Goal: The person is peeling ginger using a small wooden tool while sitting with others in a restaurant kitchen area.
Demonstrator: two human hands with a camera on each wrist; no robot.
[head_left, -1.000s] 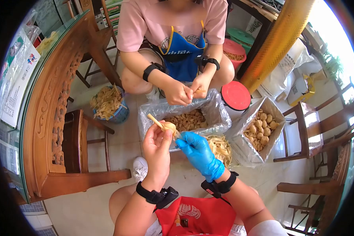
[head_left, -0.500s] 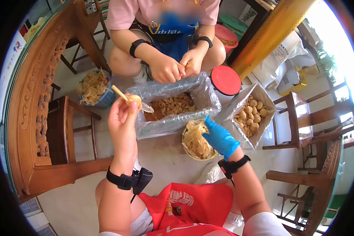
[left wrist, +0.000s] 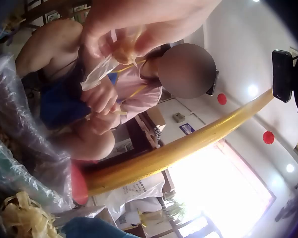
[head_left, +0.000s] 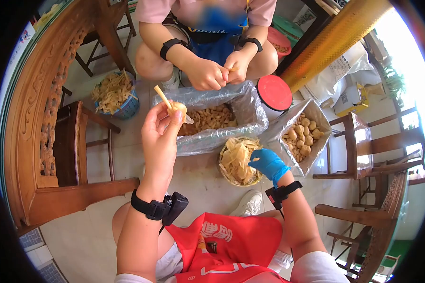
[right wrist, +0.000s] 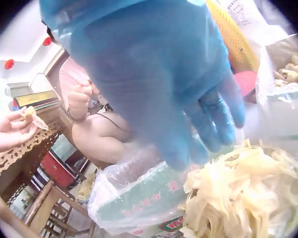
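My bare left hand pinches a pale, round bulb-like piece between thumb and fingers. A straight stalk sticks out from it toward the upper left. Thin translucent skin hangs from the piece in the left wrist view. My right hand, in a blue glove, hovers at the right side of a round basket heaped with pale peelings. In the right wrist view its fingers point loosely downward above the peelings, and nothing shows in them.
Across from me a person's hands work over a plastic-lined box of pale pieces. At right stands another lined box with round bulbs, beside a red-lidded bucket. A blue basket of peelings and wooden chairs stand around.
The right hand has left the bulb and moved right and down to the basket of peelings. The left hand keeps its pinch on the bulb, which has shifted left and up.
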